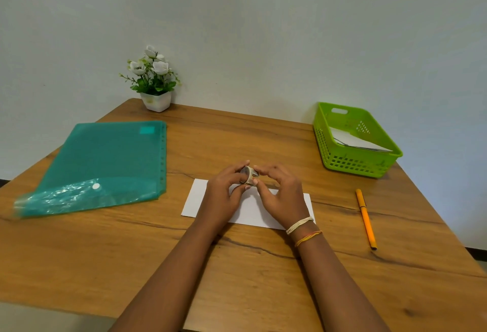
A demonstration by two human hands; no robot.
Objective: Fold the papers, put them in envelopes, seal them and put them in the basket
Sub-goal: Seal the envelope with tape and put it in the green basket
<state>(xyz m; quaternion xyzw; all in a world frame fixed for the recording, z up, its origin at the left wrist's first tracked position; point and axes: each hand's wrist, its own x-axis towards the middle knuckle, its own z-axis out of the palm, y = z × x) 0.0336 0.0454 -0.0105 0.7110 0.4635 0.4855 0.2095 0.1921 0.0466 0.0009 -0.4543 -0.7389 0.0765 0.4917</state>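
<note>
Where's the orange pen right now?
In the head view, the orange pen lies on the wooden table to the person's right, nearer than the green basket and right of the white envelope.

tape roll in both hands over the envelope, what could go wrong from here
1. Both hands, left hand and right hand, hold the small tape roll, so nothing pins the white envelope; it might slide when the tape is pressed on.
2. The strip's end looks tiny, so it may stick to the fingers or go on crooked.
3. The orange pen lies close to the right forearm and could be knocked.
</note>
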